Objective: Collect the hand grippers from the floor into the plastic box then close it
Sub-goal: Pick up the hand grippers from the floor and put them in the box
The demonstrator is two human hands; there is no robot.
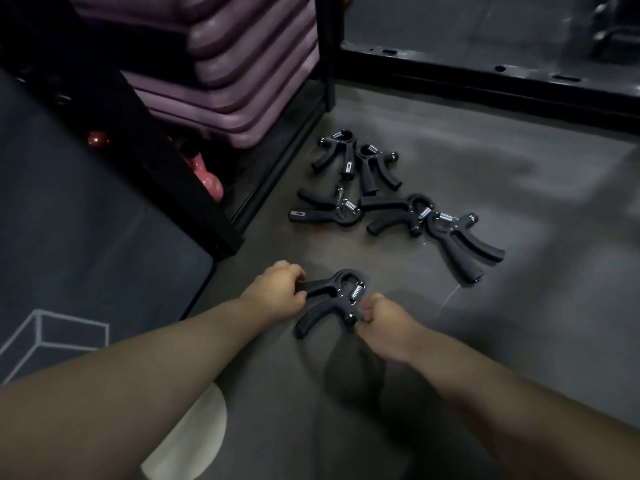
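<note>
Several black hand grippers with silver springs lie on the grey floor. The nearest hand gripper (pixel 329 299) is low in the middle of the view. My left hand (pixel 277 292) grips the end of its upper handle. My right hand (pixel 377 315) pinches its knob end by the spring. Further back lie a pair (pixel 356 161) by the rack, one (pixel 325 211) at the left, one (pixel 398 213) in the middle and one (pixel 457 244) at the right. No plastic box is in view.
A black metal rack (pixel 277 168) stands at the left with stacked purple step platforms (pixel 239 74) and pink dumbbells (pixel 207 178) under it. A dark mat (pixel 86 237) lies at the left. A black frame rail (pixel 485 84) crosses the back.
</note>
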